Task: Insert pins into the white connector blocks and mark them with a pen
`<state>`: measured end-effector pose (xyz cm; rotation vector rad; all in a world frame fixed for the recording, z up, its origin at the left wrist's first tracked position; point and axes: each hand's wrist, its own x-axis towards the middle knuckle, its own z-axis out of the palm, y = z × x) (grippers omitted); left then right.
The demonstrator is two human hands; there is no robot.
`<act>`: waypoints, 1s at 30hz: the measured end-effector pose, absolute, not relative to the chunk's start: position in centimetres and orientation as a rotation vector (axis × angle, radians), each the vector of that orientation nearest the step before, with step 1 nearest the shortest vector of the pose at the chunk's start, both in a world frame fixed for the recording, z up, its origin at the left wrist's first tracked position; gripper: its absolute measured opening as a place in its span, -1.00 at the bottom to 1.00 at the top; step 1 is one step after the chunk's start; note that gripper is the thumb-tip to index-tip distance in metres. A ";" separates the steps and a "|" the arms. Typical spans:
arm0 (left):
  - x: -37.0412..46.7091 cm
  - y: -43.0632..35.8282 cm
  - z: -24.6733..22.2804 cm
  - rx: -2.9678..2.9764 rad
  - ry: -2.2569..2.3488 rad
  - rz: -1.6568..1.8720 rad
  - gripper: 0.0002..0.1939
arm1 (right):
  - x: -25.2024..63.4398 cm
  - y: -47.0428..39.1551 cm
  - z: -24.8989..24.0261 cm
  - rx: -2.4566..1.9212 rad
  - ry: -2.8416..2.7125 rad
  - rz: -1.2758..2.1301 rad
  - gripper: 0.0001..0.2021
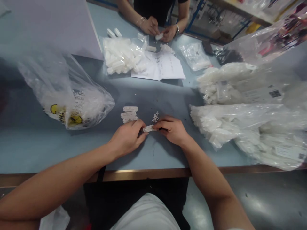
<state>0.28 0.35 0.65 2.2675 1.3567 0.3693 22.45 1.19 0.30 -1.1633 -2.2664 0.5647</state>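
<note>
Between my two hands is a small white oblong plastic piece (148, 128) with rounded ends, held just above the blue-grey table (134, 159). My left hand (128, 135) pinches its left end between thumb and fingers. At the right end, the fingers of my right hand (173, 129) are closed on it; whether they also hold a tiny part is hidden. A small heap of tiny white parts (155, 117) lies just beyond my right fingertips. Several similar white oblong pieces (129, 114) with rows of small holes lie in a column beyond my left hand.
On the left sits a clear bag (79, 107) of small white parts. Large clear bags (220, 123) of white pieces fill the right side. Across the table, a co-worker's hands (159, 31) hold a white piece near a paper sheet (163, 67) and a bag of white pieces (121, 56).
</note>
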 end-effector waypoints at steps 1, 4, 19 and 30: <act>0.3 0.3 0.6 2.270 1.360 0.369 -0.79 | 22.5 1.1 0.3 -1.125 -2.319 0.485 -0.76; 0.3 0.3 0.6 2.268 1.369 0.365 -0.79 | 22.6 0.8 0.5 -1.084 -2.462 0.295 -0.72; 0.2 0.4 0.6 2.286 1.367 0.358 -0.82 | 22.9 0.3 2.3 -1.187 -2.784 0.069 -0.55; 0.2 0.4 0.4 2.299 1.375 0.379 -0.81 | 22.5 0.2 1.9 -1.205 -2.872 0.078 -0.46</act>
